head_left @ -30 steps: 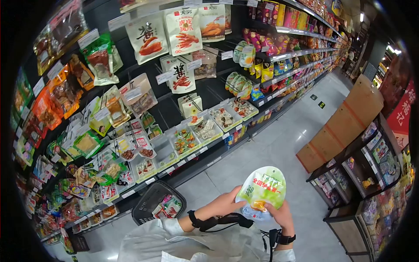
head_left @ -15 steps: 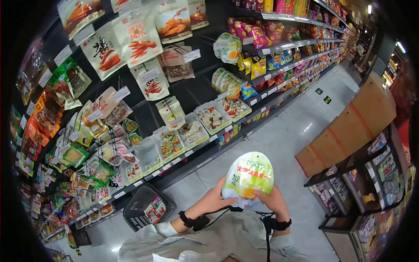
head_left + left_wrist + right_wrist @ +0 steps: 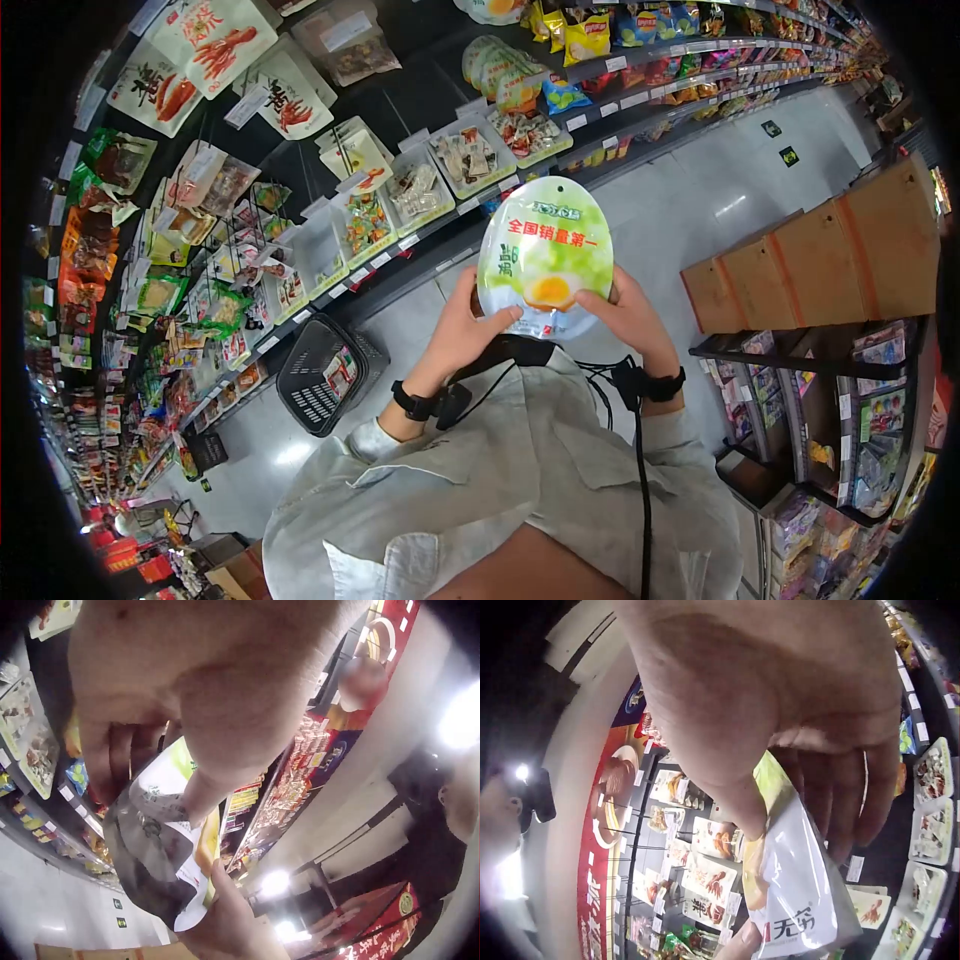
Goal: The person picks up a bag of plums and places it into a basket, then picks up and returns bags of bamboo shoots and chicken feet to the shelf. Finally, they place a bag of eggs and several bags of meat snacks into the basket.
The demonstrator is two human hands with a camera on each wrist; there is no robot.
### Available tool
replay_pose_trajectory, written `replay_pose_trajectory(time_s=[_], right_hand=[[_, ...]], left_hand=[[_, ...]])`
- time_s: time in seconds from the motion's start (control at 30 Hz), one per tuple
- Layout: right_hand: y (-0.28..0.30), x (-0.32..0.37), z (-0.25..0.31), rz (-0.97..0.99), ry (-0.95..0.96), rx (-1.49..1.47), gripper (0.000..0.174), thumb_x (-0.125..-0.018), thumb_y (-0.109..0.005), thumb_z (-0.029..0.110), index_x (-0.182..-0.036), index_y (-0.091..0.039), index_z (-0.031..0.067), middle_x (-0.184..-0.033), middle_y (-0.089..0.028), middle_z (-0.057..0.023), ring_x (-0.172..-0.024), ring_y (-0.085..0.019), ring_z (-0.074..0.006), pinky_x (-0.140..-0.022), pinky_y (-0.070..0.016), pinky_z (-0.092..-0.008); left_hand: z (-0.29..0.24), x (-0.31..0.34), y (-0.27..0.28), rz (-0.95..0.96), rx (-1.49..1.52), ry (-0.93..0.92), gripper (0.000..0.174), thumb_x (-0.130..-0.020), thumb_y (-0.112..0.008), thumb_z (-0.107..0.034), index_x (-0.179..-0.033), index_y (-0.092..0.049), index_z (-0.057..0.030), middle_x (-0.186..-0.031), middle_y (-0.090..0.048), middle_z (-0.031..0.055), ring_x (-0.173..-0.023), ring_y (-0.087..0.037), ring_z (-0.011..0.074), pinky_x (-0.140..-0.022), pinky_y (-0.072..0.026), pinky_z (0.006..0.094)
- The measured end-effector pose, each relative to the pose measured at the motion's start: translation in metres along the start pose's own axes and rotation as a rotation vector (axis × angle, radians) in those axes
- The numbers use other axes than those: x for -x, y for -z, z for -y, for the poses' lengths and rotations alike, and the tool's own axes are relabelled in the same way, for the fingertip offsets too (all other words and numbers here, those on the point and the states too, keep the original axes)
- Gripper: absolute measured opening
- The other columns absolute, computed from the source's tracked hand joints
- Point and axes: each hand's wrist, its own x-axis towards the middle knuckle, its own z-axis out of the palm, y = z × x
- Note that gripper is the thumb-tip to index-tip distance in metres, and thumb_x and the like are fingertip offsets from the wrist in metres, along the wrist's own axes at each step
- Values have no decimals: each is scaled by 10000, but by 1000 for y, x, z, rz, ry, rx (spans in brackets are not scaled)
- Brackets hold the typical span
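Note:
An egg-shaped snack pouch [image 3: 555, 255], white and green with a halved egg printed low on it, is held upright in front of the person's body. My left hand [image 3: 470, 325] grips its lower left edge, thumb on the printed front and fingers behind. On the lower right edge my right hand [image 3: 635, 315] pinches it, the thumb beside the egg picture. In the left wrist view the pouch [image 3: 161, 825] shows its silvery, creased bottom. The right wrist view shows the white lower front of the pouch [image 3: 795, 900] under the thumb, with the fingers behind it.
A black shopping basket [image 3: 310, 375] with a few packets stands on the floor at left. Shelves of hanging snack bags and trays of small packets [image 3: 415, 195] run along the left and top. Tall brown cartons [image 3: 820, 255] and a dark display rack [image 3: 800, 410] stand at right.
The view has tilted down, showing more of the shirt. The pouch and both hands appear higher in the head view, and the pouch faces the camera more squarely. Both hands still hold it.

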Motion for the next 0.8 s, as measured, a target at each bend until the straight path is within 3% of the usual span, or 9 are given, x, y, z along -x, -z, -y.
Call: replay_pose_trajectory(time_s=[0.07, 0.17, 0.27, 0.37, 0.5, 0.63, 0.73, 0.8], right_hand=[[13, -16, 0, 84, -22, -154, 401, -955, -639, 80, -1318, -499, -15, -1240, -629, -77, -1105, -606, -144, -953, -483, -305], [37, -35, -2, 151, -48, -142, 392, -970, -611, 60, -1336, -485, -4, -1268, -612, -90, -1137, -599, -146, -968, -484, -305], [68, -43, 16, 162, -154, 134, 374, -972, -600, 41, -1328, -492, 3, -1276, -606, -104, -1163, -589, -149, -977, -483, -308], [93, -54, 25, 127, -98, 197, 368, -970, -595, 22, -1324, -498, 7, -1257, -618, -108, -1178, -586, -156, -978, -482, -302], [109, -78, 31, -53, -226, 146, 368, -966, -590, 5, -1323, -504, 8, -1195, -650, -109, -1163, -597, -176, -978, -478, -302], [106, -113, 30, -264, -198, 56, 314, -988, -552, 26, -1300, -525, -2, -1194, -653, -113, -1125, -610, -189, -977, -471, -307], [111, -128, 34, -445, -220, -27, 291, -998, -564, 73, -1281, -546, 8, -1179, -657, -124, -1091, -624, -188, -967, -490, -317], [116, -149, 42, -500, -219, -1, 279, -1001, -566, 82, -1268, -554, 5, -1145, -663, -111, -1074, -629, -184, -953, -500, -315]], left_hand=[[-3, -16, 4, -4, 25, 36, 662, -837, -784, -107, -1375, -410, -18, -1166, -609, 89, -1058, -584, 154, -892, -480, 297], [1, -38, 13, -59, -112, 1, 622, -837, -782, -90, -1346, -432, -20, -1159, -614, 77, -1034, -593, 137, -863, -484, 293], [4, -69, 18, -118, -34, -34, 572, -841, -783, -101, -1300, -448, -30, -1156, -614, 72, -1008, -598, 127, -841, -484, 283], [17, -113, 35, -145, 8, -19, 540, -840, -786, -96, -1259, -451, -36, -1131, -611, 63, -1017, -599, 116, -837, -490, 275], [16, -188, 55, -169, 76, -80, 547, -841, -789, -125, -1267, -457, -38, -1073, -621, 47, -933, -592, 98, -755, -485, 262], [11, -269, 83, -149, -35, -77, 552, -825, -797, -165, -1268, -488, -55, -957, -629, 33, -827, -563, 102, -729, -478, 273], [-7, -316, 100, -53, -37, -54, 580, -855, -769, -81, -1324, -433, -19, -1123, -604, 74, -1041, -592, 134, -872, -497, 296], [-28, -338, 109, -58, -85, -109, 565, -858, -763, -94, -1322, -448, -25, -1172, -608, 89, -1084, -595, 154, -906, -494, 313]])
